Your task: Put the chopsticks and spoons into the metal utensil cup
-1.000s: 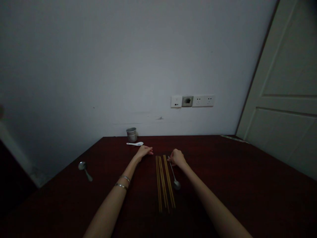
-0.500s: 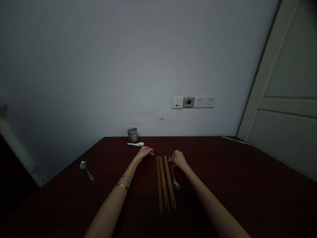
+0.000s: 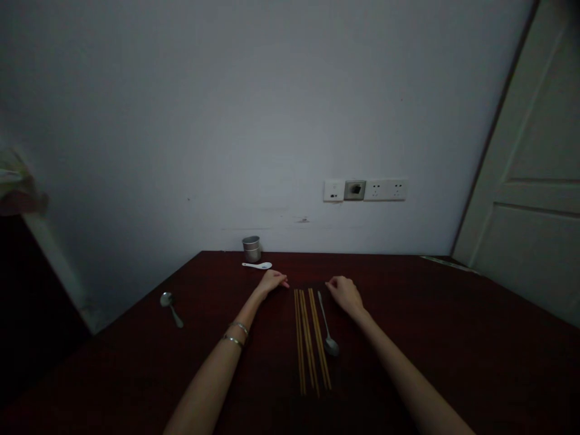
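Two pairs or more of wooden chopsticks (image 3: 309,341) lie side by side, lengthwise, on the dark red table between my forearms. Just right of them rests a long-handled metal spoon (image 3: 325,323), bowl toward me. My right hand (image 3: 345,293) is off the spoon, beyond and right of its handle tip, with fingers curled together and nothing seen in them. To the left of the chopsticks' far ends, my left hand (image 3: 273,281) lies on the table, empty, its fingers loosely stretched to the right. Close behind it is a white soup spoon (image 3: 257,266).
A metal cup (image 3: 251,249) stands near the wall, behind the soup spoon. Another metal spoon (image 3: 171,309) lies at the table's left. Wall sockets (image 3: 386,190) sit above the table's far edge, and a pale door (image 3: 534,241) borders the right side.
My right hand has let go of the long-handled spoon and moved right, away from its handle. The whole view has shifted slightly; the left hand stays beside the chopsticks.
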Demonstrator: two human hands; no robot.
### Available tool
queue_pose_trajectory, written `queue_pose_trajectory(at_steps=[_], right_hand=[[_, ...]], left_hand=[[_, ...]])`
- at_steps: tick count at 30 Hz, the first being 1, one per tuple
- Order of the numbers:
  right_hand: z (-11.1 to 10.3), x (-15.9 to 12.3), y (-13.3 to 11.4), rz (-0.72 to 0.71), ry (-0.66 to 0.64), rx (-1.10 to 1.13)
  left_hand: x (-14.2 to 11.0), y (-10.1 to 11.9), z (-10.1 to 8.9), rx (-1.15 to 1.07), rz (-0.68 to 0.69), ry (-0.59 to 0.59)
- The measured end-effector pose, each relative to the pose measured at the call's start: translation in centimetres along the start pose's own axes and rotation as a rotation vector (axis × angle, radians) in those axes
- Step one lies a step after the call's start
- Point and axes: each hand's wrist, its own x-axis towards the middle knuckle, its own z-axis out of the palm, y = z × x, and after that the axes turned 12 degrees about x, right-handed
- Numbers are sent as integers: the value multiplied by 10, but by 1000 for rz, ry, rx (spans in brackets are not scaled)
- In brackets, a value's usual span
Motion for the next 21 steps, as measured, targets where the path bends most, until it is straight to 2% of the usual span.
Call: queue_pose_trajectory(at_steps=[2, 5, 11, 15, 18, 21], right_hand=[[-5, -1, 13, -106, 41, -68], [-5, -2, 35, -240, 5, -154], [7, 1, 60, -221, -6, -236], [11, 4, 65, -232, 1, -242], [14, 7, 70, -259, 24, -228], [17, 9, 77, -318, 57, -205]], left_hand=[[0, -2, 1, 11, 6, 15], [0, -3, 2, 26, 3, 27], [-4, -1, 2, 58, 8, 58], [-12, 2, 1, 0, -1, 7], [-21, 4, -12, -72, -4, -52], [-35, 6, -42, 7, -70, -83]])
